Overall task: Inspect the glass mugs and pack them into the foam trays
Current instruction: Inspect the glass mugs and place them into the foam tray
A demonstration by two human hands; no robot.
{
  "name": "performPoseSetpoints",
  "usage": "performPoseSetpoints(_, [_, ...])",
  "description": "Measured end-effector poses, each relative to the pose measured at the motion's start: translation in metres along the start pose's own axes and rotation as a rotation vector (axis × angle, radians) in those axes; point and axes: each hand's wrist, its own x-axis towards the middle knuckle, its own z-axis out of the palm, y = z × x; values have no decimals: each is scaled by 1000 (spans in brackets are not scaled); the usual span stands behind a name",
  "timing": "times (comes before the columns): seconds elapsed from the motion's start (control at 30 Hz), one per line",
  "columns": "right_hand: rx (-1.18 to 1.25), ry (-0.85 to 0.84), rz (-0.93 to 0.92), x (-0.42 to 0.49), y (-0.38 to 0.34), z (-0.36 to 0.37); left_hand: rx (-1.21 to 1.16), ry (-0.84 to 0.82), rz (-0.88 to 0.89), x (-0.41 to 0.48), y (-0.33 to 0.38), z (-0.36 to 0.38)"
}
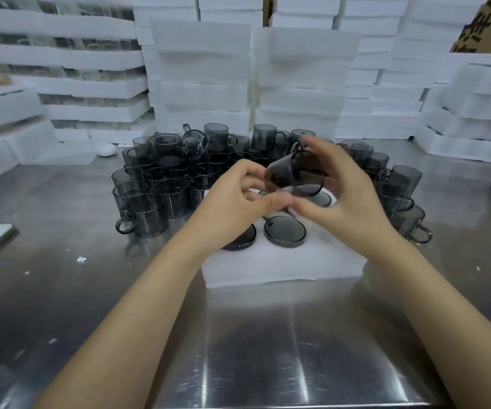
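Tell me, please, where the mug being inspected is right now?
The mug is tilted in mid-air at the head view's centre, held between both hands above the foam tray, with loose mugs crowding the table behind.

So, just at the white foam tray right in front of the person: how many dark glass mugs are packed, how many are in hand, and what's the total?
Smoky grey glass mugs seated upside down in the tray: 3 showing (the hands may hide more)
Smoky grey glass mug held between left hand and right hand: 1
White foam tray: 1
Total: 5
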Motion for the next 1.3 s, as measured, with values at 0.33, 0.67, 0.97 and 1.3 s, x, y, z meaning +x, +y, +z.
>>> performPoseSetpoints(0.33, [154, -250, 333, 2, 4, -59, -78, 293, -130, 5, 1, -13])
performPoseSetpoints(0.67, [76, -552, 476, -1, 2, -60, -111, 326, -203, 7, 4, -12])
performPoseSetpoints(0.97, [-340, -302, 204, 3, -10, -29, -29, 285, -161, 7, -2, -3])
performPoseSetpoints(1.3, [-608, -802, 355, -6, 3, -12, 131, 295, -150, 6, -8, -3])
